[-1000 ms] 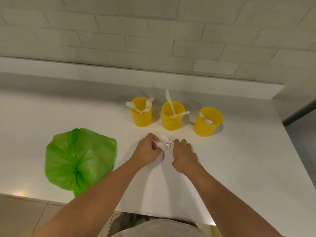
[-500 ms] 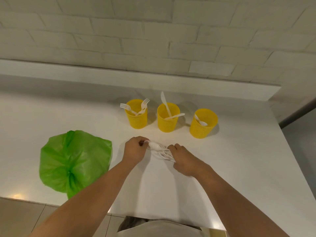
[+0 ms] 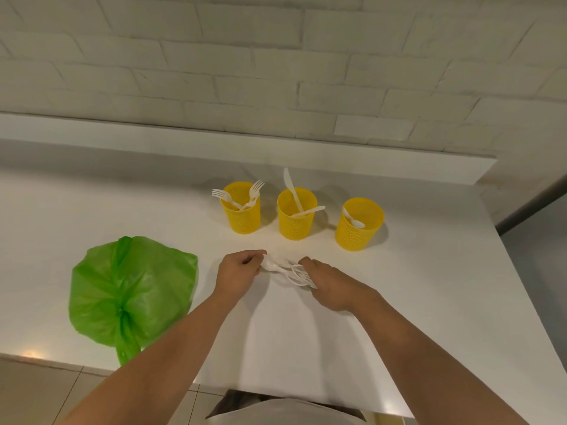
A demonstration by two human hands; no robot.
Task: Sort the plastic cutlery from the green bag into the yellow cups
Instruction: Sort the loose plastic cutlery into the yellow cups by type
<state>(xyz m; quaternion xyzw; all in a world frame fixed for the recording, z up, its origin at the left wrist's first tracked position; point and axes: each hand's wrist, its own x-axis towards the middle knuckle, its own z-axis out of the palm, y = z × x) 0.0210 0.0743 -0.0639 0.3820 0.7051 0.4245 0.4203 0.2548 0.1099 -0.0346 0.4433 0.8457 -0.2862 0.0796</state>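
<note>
Three yellow mesh cups stand in a row on the white counter. The left cup [image 3: 242, 219] holds forks, the middle cup [image 3: 295, 222] holds knives, the right cup [image 3: 357, 230] holds a spoon. In front of them lies a small bundle of white plastic cutlery [image 3: 288, 269]. My left hand [image 3: 237, 271] pinches a spoon end of the bundle with curled fingers. My right hand [image 3: 333, 286] grips the bundle's other end, where fork tines show. The crumpled green bag [image 3: 129, 289] lies on the counter to the left of my hands.
The white counter [image 3: 429, 302] ends in a front edge near my body and a right edge past the cups. A low white ledge [image 3: 245, 148] and a brick wall run behind the cups. Floor tiles show at the lower left.
Both hands have drawn back from the cups toward me and moved slightly apart, stretching the cutlery bundle between them. The bag and cups have not moved.
</note>
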